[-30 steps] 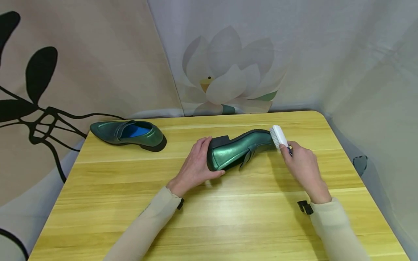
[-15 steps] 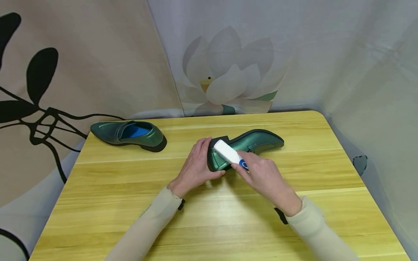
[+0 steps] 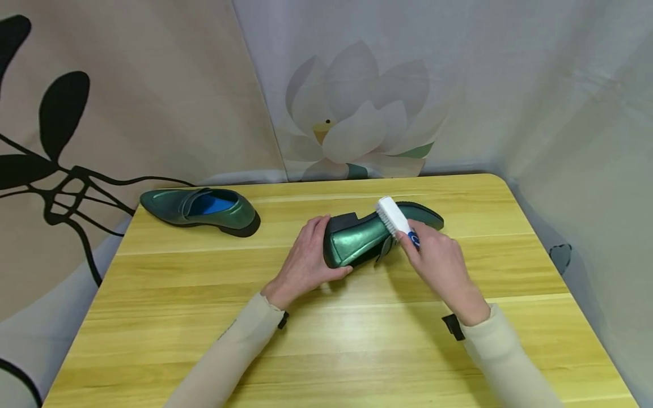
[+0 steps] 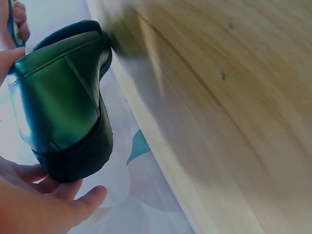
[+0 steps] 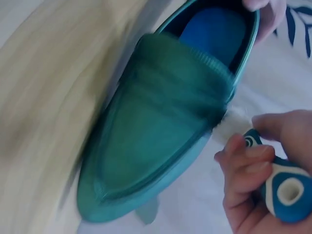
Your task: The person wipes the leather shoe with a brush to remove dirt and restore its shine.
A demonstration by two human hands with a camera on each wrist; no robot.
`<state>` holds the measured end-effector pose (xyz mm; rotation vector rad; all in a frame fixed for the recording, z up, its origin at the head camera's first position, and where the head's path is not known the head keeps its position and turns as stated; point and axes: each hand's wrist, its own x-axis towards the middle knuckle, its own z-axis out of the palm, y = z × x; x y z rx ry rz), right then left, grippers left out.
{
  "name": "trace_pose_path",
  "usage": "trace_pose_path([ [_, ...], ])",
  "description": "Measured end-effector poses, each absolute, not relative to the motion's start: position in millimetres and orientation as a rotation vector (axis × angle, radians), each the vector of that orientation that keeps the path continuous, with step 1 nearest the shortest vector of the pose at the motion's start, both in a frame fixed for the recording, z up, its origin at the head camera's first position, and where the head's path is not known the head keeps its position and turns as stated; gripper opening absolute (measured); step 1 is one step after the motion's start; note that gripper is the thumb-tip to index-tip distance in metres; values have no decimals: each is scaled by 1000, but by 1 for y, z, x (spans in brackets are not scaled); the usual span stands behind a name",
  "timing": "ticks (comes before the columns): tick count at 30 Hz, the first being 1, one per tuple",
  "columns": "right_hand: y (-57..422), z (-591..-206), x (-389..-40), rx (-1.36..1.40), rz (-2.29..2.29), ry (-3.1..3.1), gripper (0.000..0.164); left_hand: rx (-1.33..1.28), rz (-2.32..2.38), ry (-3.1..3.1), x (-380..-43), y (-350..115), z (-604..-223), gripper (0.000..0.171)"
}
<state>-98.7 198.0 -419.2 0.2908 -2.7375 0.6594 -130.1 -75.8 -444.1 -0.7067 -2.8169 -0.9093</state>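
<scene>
A metallic green loafer (image 3: pixel 354 241) lies tipped on its side, its dark sole facing the far edge. My left hand (image 3: pixel 305 255) grips it by the heel, fingers behind and thumb low; the left wrist view has the heel (image 4: pixel 63 102) close up. In my right hand (image 3: pixel 439 260) is a white-headed scrub brush (image 3: pixel 391 215), its bristles at the loafer's upturned side, about mid-length. Fingers curl round the brush's blue-and-white handle (image 5: pixel 290 195) in the right wrist view, where the loafer's vamp (image 5: pixel 151 122) and blue insole (image 5: pixel 214 39) also show.
A matching green loafer (image 3: pixel 229 218) stands upright at the back left of the wooden table (image 3: pixel 352 340), toe pointing left. Behind the table hangs a pale curtain (image 3: pixel 459 85) with a flower print.
The right hand swept the brush from the loafer's toe back to its heel, then forward again to mid-length. The left hand and the loafer keep their place.
</scene>
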Motion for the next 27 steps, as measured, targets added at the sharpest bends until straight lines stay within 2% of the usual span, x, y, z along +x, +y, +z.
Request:
trace_pose_path([
  [13, 267, -439, -107, -30, 714, -2825, 52, -569, -1113, -2870, -134, -76, -444, 112],
  [17, 261, -439, -108, 24, 713, -2809, 50, -510, -1154, -2881, -135, -75, -442, 110],
  [27, 210, -418, -107, 312, 668, -2770, 47, -440, -1133, -2914, -134, -70, -437, 109],
])
